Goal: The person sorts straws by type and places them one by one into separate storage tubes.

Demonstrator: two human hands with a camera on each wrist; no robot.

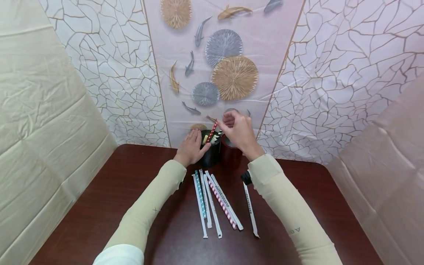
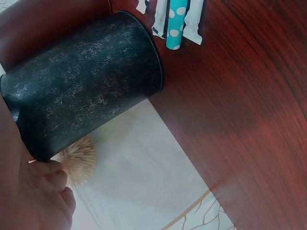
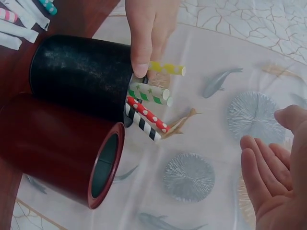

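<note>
The right grip, the right hand point(image 3: 280, 172), is spread and holds nothing, just apart from the straw tips. The left hand point(image 1: 192, 147) rests against the left side of the black canister point(image 3: 79, 79), thumb at its rim. Straws stand inside, including a red dotted straw point(image 3: 148, 115) and a yellow straw point(image 3: 168, 68). The step in hand appears to be filling this canister; the next move would call for reaching near to the loose straws point(image 1: 222, 202) on the surface point(image 1: 172, 235). The straws' lower ends are hidden, and the dark red canister point(image 3: 62, 148) on the right shows too little inside to judge.
</note>
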